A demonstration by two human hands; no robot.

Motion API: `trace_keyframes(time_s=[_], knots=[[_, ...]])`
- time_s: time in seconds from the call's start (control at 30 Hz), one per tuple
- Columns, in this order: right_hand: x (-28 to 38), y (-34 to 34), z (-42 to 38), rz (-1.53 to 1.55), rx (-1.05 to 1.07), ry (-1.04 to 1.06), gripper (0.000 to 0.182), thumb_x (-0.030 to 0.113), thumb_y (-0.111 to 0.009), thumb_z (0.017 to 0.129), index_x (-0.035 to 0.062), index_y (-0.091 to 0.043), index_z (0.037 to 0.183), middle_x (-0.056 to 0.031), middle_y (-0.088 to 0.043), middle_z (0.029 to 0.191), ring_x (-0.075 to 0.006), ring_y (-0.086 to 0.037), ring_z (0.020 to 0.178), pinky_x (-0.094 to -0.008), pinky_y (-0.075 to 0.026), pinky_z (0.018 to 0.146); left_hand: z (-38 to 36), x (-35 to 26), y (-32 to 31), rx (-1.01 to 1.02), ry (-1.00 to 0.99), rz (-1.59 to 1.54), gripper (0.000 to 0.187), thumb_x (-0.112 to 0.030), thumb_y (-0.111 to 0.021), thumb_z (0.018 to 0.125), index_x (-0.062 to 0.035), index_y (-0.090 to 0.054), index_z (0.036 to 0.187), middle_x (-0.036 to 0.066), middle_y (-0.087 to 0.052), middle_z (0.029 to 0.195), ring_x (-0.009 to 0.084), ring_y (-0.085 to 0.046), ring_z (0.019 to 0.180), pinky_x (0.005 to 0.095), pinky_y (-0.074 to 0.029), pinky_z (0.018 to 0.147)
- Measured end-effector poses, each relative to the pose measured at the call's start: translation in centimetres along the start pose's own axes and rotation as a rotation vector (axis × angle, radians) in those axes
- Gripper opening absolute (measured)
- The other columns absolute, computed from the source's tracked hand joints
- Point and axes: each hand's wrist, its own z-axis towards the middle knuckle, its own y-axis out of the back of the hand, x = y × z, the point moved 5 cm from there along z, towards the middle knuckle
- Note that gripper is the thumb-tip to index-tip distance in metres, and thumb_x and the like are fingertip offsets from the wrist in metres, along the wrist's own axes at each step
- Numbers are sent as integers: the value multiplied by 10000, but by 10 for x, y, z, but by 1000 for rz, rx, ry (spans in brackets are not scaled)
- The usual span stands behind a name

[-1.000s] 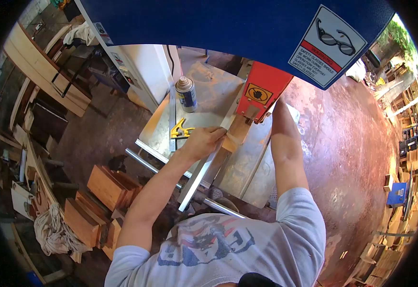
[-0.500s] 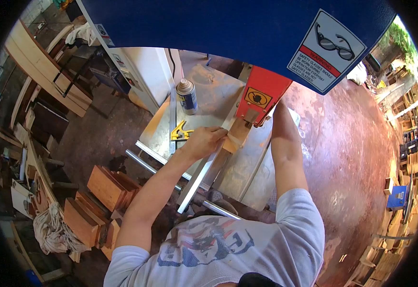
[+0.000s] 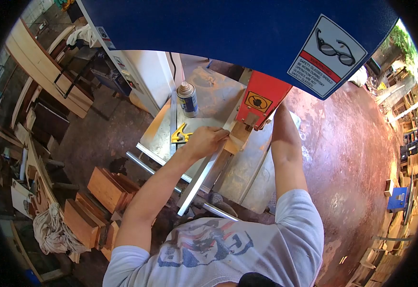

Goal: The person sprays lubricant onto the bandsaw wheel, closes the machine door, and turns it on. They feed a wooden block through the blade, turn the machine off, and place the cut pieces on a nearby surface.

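My left hand (image 3: 209, 141) reaches over the metal fence (image 3: 200, 182) of a band saw, its fingers closed at the near end of a light wooden block (image 3: 239, 135). That block stands against the fence, just below the red blade guard (image 3: 260, 98). My right forearm (image 3: 285, 143) extends along the other side of the guard; the right hand is hidden behind it, so its fingers cannot be seen. A spray can (image 3: 187, 100) and a yellow-headed square (image 3: 181, 134) rest on the saw table (image 3: 209, 91), left of the fence.
The saw's blue upper housing (image 3: 194, 28) hangs in front, carrying a safety-glasses warning sign (image 3: 331, 57). Reddish wood blocks (image 3: 106, 189) are stacked at left beside a bundled cloth (image 3: 56, 229). Metal rails (image 3: 154, 171) project from the table's near edge. Lumber (image 3: 388, 260) lines the right side.
The view has shifted very slightly. My left hand stays at the fence and wooden block, and my right arm keeps nearly the same position.
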Motion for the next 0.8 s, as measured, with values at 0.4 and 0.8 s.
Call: trace_keyframes(time_s=[0.4, 0.8], knots=[[4, -3, -1, -11, 11, -3, 235, 197, -624, 889, 70, -757, 1036, -154, -720, 1043, -283, -668, 933, -395, -519, 823, 6, 1, 0, 3, -31, 1, 177, -110, -704, 870, -57, -730, 1036, 108, -694, 844, 331, -695, 742, 426, -561, 651], [1, -4, 11, -17, 17, 1, 232, 194, -625, 887, 66, -755, 1030, -149, -720, 1030, -275, -668, 913, -389, -520, 810, 11, 4, -1, 18, -25, 14, 137, -158, -701, 886, -61, -733, 977, 113, -690, 826, 343, -690, 744, 445, -556, 662]])
